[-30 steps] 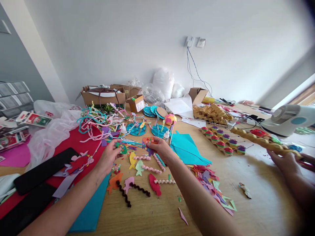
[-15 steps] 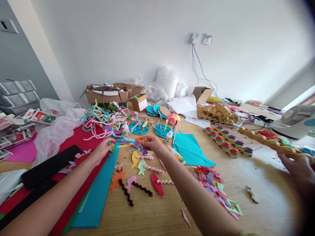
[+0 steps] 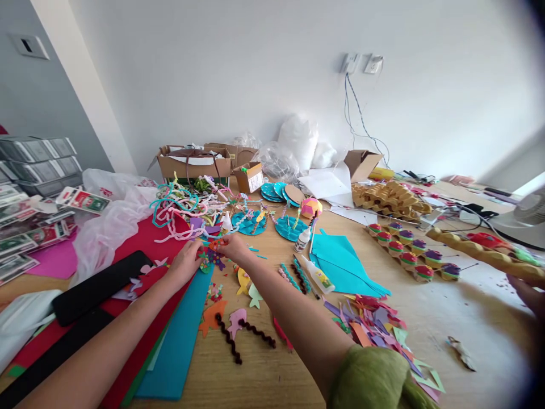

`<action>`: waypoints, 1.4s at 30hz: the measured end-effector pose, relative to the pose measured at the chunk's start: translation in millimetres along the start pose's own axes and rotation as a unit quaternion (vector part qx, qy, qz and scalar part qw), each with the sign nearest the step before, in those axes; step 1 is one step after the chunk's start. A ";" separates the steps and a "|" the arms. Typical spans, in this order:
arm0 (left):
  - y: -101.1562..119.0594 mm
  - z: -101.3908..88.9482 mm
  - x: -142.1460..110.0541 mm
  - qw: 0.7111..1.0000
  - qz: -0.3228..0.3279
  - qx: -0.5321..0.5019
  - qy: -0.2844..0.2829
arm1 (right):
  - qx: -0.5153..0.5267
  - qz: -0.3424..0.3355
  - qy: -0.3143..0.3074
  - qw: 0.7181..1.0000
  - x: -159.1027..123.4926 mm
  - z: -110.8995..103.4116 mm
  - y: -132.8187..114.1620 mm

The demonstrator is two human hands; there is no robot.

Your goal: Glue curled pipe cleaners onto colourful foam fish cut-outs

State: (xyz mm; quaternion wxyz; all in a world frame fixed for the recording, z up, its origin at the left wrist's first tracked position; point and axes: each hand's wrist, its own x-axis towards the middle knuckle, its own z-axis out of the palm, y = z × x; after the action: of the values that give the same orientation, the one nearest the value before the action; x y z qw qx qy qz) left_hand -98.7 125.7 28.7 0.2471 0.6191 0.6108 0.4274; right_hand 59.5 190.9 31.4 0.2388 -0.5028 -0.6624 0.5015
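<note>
My left hand (image 3: 190, 261) is closed at the edge of the coloured sheets, its fingers pinching a green dotted fish cutout (image 3: 205, 262). Right beside it, my right hand (image 3: 232, 248) pinches a purple and orange dotted fish cutout (image 3: 216, 259). The two cutouts are so close that I cannot tell whether they touch. Nearer to me lie a yellow fish cutout (image 3: 243, 280), a pale green one (image 3: 255, 296), an orange one (image 3: 212, 317) and a pink one (image 3: 237, 322). Dark twisted pipe cleaners (image 3: 230, 341) rest by them. My right forearm partly covers a red cutout.
Blue foam sheets (image 3: 172, 346) and a black phone (image 3: 100, 287) lie at left. Glue bottles (image 3: 320, 276), turquoise sheets (image 3: 340, 264) and foam scraps (image 3: 374, 324) are at right. Another person's hand (image 3: 528, 292) is by an egg carton (image 3: 481, 250) at far right.
My right hand has moved left with the purple and orange fish cutout, up to my left hand. The camera view has turned slightly left.
</note>
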 end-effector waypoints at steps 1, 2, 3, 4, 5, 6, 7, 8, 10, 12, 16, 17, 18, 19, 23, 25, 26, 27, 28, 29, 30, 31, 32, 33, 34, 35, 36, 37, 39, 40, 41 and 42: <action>-0.7 -0.6 0.2 1.000 0.002 0.002 -0.001 | -0.010 0.000 -0.003 1.000 1.0 0.7 0.3; -1.0 -1.4 0.6 1.000 0.003 0.003 -0.004 | -0.017 -0.001 -0.005 1.000 1.7 0.8 0.5; -1.2 -2.4 1.3 1.000 0.003 0.001 -0.008 | -0.021 -0.002 -0.005 1.000 2.1 0.4 0.4; -1.0 -3.6 2.1 1.000 0.001 -0.003 -0.012 | -0.021 -0.004 -0.005 1.000 2.2 -0.2 0.1; -0.4 -4.9 3.0 1.000 -0.001 -0.009 -0.016 | -0.017 -0.008 -0.003 1.000 1.9 -1.0 -0.6; 0.5 -6.4 3.8 1.000 -0.004 -0.018 -0.016 | -0.009 -0.013 0.000 1.000 1.2 -2.0 -1.7; 2.0 -7.9 4.3 0.999 -0.008 -0.029 -0.013 | 0.000 -0.019 0.004 1.000 -0.3 -3.0 -3.4; 4.3 -9.4 4.4 0.999 -0.012 -0.042 -0.008 | 0.013 -0.026 0.007 1.000 -2.6 -4.2 -5.7; 11.3 -12.1 2.3 0.997 -0.022 -0.074 0.007 | 0.043 -0.038 0.008 0.998 -10.0 -6.8 -11.6; 22.4 -13.8 -3.2 0.993 -0.033 -0.114 0.012 | 0.077 -0.049 0.002 0.996 -20.5 -9.8 -18.2; 52.6 -11.7 -19.7 0.980 -0.048 -0.195 -0.010 | 0.123 -0.066 -0.016 0.990 -45.6 -15.7 -28.4; 60.1 -9.9 -23.7 0.977 -0.049 -0.208 -0.015 | 0.129 -0.070 -0.019 0.989 -52.4 -17.2 -29.9; 67.1 -7.9 -27.3 0.974 -0.051 -0.218 -0.022 | 0.135 -0.073 -0.023 0.988 -59.7 -19.1 -31.1; 73.2 -5.7 -30.7 0.972 -0.053 -0.227 -0.030 | 0.141 -0.075 -0.027 0.987 -67.8 -21.6 -32.1; 89.2 1.7 -43.5 0.964 -0.064 -0.252 -0.059 | 0.172 -0.079 -0.024 0.982 -110.7 -39.3 -31.4; 94.7 3.3 -51.3 0.960 -0.067 -0.261 -0.072 | 0.218 -0.067 -0.004 0.974 -136.1 -51.0 -26.0; 97.7 3.7 -55.6 0.959 -0.067 -0.265 -0.081 | 0.258 -0.053 0.005 0.965 -148.4 -56.1 -21.9; 101.3 4.0 -60.2 0.957 -0.067 -0.268 -0.092 | 0.283 -0.034 0.012 0.958 -160.0 -60.3 -16.9; 105.5 4.4 -64.9 0.955 -0.067 -0.271 -0.104 | 0.300 -0.014 0.015 0.954 -170.7 -63.1 -11.5; 110.1 4.9 -69.6 0.952 -0.064 -0.271 -0.124 | 0.310 0.007 0.010 0.951 -180.6 -64.4 -6.0; 114.8 5.8 -74.2 0.949 -0.059 -0.269 -0.151 | 0.315 0.026 -0.002 0.949 -189.7 -64.4 -0.6; 119.5 7.2 -78.6 0.945 -0.053 -0.266 -0.182 | 0.321 0.041 -0.018 0.946 -198.2 -63.1 4.4; 123.7 9.2 -82.7 0.940 -0.043 -0.259 -0.220 | 0.330 0.054 -0.035 0.942 -206.2 -60.9 8.9; 127.1 11.7 -86.6 0.933 -0.037 -0.254 -0.251 | 0.341 0.065 -0.050 0.937 -213.8 -58.2 12.9; 129.5 14.8 -90.3 0.926 -0.033 -0.250 -0.280 | 0.352 0.072 -0.063 0.931 -221.0 -55.3 16.5; 131.1 18.4 -93.9 0.920 -0.030 -0.247 -0.303 | 0.363 0.078 -0.071 0.926 -227.8 -52.6 19.8; 131.8 22.3 -97.2 0.915 -0.028 -0.245 -0.318 | 0.371 0.083 -0.073 0.922 -234.2 -50.1 23.1; 132.1 26.5 -100.5 0.912 -0.022 -0.242 -0.332 | 0.377 0.087 -0.072 0.919 -240.0 -48.0 26.5; 132.3 34.8 -106.6 0.907 -0.003 -0.236 -0.350 | 0.384 0.094 -0.059 0.916 -250.1 -44.6 33.5; 132.8 38.7 -109.5 0.905 0.007 -0.233 -0.355 | 0.387 0.097 -0.048 0.916 -254.4 -43.2 37.0; 133.6 42.5 -112.1 0.904 0.015 -0.231 -0.359 | 0.387 0.100 -0.037 0.916 -258.2 -42.0 40.2; 134.6 46.0 -114.5 0.903 0.020 -0.229 -0.364 | 0.386 0.101 -0.027 0.916 -261.7 -40.8 43.0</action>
State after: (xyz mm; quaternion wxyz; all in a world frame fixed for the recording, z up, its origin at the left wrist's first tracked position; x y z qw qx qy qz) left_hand 25.6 7.2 90.6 0.5786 0.6698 0.3514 0.3051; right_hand 210.9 -29.1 57.3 0.3444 -0.4221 -0.3688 0.7532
